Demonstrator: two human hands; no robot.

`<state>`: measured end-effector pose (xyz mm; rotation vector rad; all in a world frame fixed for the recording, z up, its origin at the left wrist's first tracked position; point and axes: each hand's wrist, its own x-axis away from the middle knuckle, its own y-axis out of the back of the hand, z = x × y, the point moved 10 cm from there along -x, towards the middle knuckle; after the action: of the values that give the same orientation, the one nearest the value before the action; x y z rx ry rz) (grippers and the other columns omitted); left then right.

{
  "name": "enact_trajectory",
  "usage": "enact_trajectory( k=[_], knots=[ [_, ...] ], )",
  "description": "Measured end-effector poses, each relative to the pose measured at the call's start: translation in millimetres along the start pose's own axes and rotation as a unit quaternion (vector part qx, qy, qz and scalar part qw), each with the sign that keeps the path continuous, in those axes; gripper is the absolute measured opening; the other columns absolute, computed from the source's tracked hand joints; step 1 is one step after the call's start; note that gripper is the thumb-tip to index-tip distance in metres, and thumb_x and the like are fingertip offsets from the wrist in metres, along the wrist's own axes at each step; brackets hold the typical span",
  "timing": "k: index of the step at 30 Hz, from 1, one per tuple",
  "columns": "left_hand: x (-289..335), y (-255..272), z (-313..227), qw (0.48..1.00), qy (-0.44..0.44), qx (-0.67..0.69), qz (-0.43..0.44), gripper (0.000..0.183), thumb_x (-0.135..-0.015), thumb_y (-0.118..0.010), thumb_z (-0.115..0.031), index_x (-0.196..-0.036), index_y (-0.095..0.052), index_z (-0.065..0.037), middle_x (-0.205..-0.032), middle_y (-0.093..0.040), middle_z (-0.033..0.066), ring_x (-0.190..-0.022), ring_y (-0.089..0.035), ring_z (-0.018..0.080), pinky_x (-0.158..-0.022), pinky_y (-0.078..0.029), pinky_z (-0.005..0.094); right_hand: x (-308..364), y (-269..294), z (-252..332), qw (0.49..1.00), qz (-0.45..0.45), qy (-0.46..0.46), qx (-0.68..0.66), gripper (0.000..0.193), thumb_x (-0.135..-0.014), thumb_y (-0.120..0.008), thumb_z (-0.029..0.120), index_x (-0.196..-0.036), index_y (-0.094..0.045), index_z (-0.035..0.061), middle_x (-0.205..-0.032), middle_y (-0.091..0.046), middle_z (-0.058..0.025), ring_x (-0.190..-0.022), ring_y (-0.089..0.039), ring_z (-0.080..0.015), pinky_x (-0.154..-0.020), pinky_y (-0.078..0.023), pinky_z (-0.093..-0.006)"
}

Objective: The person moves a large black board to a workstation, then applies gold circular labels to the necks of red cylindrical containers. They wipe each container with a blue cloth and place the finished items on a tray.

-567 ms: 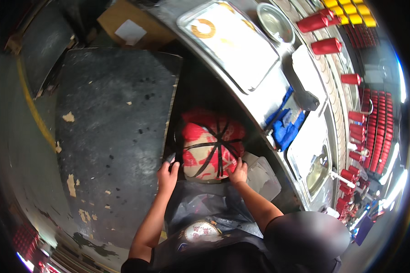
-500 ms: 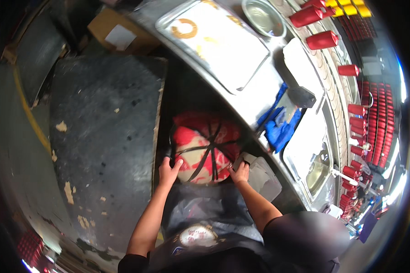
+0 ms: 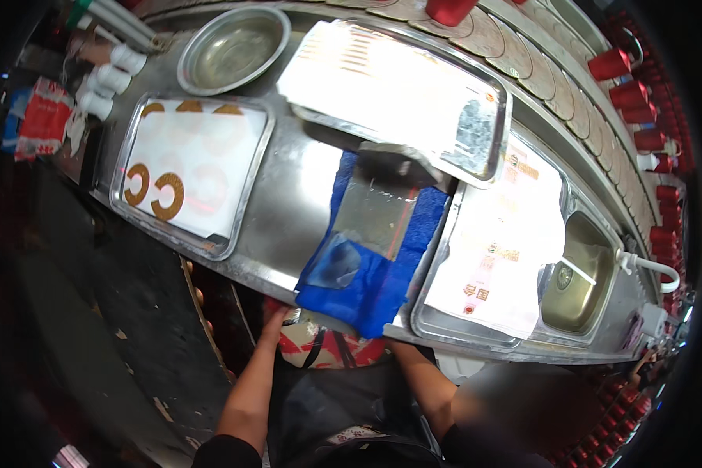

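A long steel counter (image 3: 285, 203) runs from left to right, with a glossy bare patch between its left tray and its cloth. A round metal basin (image 3: 234, 51) stands at the far left. On the near side of the basin lies the left tray (image 3: 249, 178), shallow and rectangular, by the near edge. The far tray (image 3: 477, 132) lies to the right of the basin, along the far side. In the middle, a blue cloth (image 3: 378, 296) is spread, reaching over the near edge. The right tray (image 3: 444, 322) lies right of the cloth, near the edge, beside a sink (image 3: 573, 300) set into the steel.
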<state>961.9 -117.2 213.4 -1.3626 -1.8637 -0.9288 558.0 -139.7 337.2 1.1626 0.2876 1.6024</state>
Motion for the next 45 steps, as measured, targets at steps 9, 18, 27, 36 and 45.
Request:
enact_trajectory(
  k=[9, 18, 27, 36, 45],
  knots=[
    [28, -88, -70, 0.979, -0.002, -0.203, -0.017, 0.074, -0.084, -0.076, -0.041, -0.139, -0.047, -0.001, -0.131, -0.059, 0.0191, -0.116, -0.061, 0.0318, -0.099, -0.048, 0.0417, 33, 43, -51, 0.998, -0.059, -0.031, 0.000, 0.052, -0.093, -0.059, 0.047, -0.125, -0.064, 0.0062, -0.130, -0.062, -0.0198, -0.124, -0.055, -0.0394, -0.105, -0.041, -0.0464],
    [32, -85, -91, 0.967, 0.007, -0.253, -0.011, 0.072, -0.085, -0.074, -0.043, -0.138, -0.048, -0.001, -0.131, -0.059, 0.0198, -0.117, -0.060, 0.0330, -0.099, -0.048, 0.0422, 34, 51, -48, 0.994, -0.088, -0.061, -0.001, 0.050, -0.093, -0.058, 0.046, -0.124, -0.064, 0.0064, -0.129, -0.062, -0.0197, -0.123, -0.055, -0.0394, -0.105, -0.041, -0.0469],
    [19, -93, -107, 0.961, 0.014, -0.274, 0.037, 0.070, -0.087, -0.072, -0.044, -0.137, -0.050, -0.002, -0.131, -0.059, 0.0205, -0.118, -0.060, 0.0342, -0.099, -0.048, 0.0428, 36, 55, -23, 0.988, -0.105, -0.109, 0.028, 0.049, -0.093, -0.058, 0.045, -0.124, -0.064, 0.0066, -0.129, -0.063, -0.0196, -0.123, -0.055, -0.0395, -0.105, -0.041, -0.0473],
    [23, -86, -130, 0.946, -0.004, -0.321, 0.045, 0.068, -0.088, -0.070, -0.046, -0.136, -0.051, -0.002, -0.131, -0.060, 0.0211, -0.118, -0.060, 0.0353, -0.100, -0.047, 0.0433, 38, 61, -8, 0.987, -0.109, -0.102, 0.059, 0.048, -0.094, -0.057, 0.044, -0.124, -0.064, 0.0068, -0.128, -0.063, -0.0195, -0.122, -0.055, -0.0395, -0.104, -0.041, -0.0477],
    [16, -75, -244, 0.865, -0.122, -0.486, 0.017, 0.066, -0.089, -0.067, -0.048, -0.135, -0.053, -0.002, -0.131, -0.060, 0.0218, -0.119, -0.060, 0.0365, -0.100, -0.047, 0.0439, 67, 119, 9, 0.994, -0.082, -0.065, 0.030, 0.041, -0.093, -0.059, 0.032, -0.125, -0.062, 0.0056, -0.126, -0.061, -0.0232, -0.115, -0.056, -0.0447, -0.101, -0.042, -0.0537]
  ],
)
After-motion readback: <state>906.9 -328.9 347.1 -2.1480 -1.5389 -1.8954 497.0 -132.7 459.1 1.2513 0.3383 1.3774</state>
